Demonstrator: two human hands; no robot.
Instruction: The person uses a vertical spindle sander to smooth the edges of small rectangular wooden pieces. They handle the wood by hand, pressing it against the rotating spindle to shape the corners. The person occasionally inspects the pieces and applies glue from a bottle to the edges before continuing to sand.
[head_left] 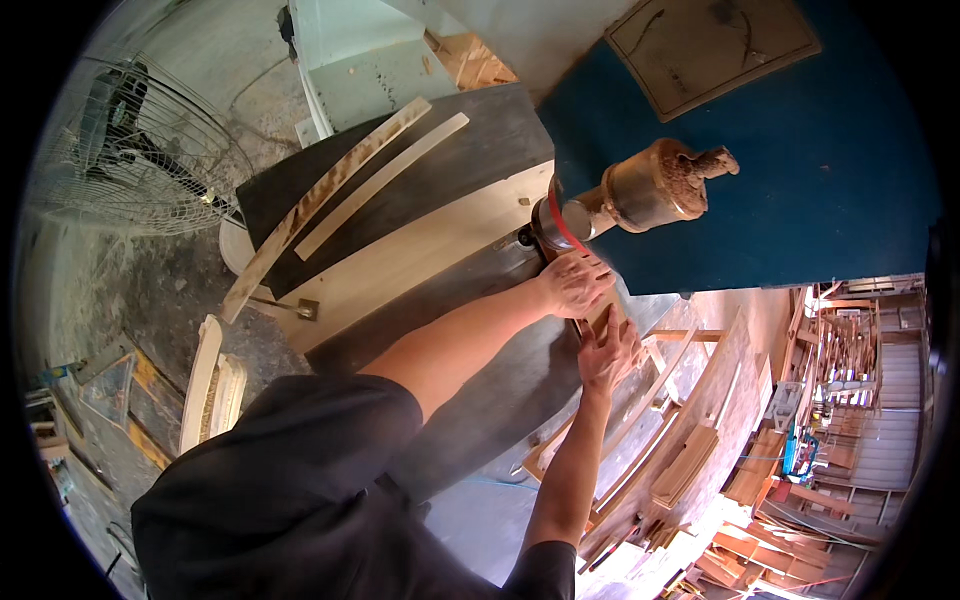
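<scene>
Clock bearings taken from the hands. Small wooden piece (600, 311) lies between both hands, upper end near the red-edged drum (562, 222) at 11 o'clock. Left hand (578, 284) folded over that upper end, fingers bent, gripping it. Right hand (610, 355) at the lower end, fingers stretched forward onto the wood; whether it pinches, cannot tell. Dusty metal cylinder (655, 187) at 1 o'clock; teal panel (780, 205) at 2. Toward 10: pale board (425, 250), two long strips (335, 190) on the dark tabletop (500, 115), wire-caged fan (150, 150) beyond. Stacked planks (685, 465) at 5.
</scene>
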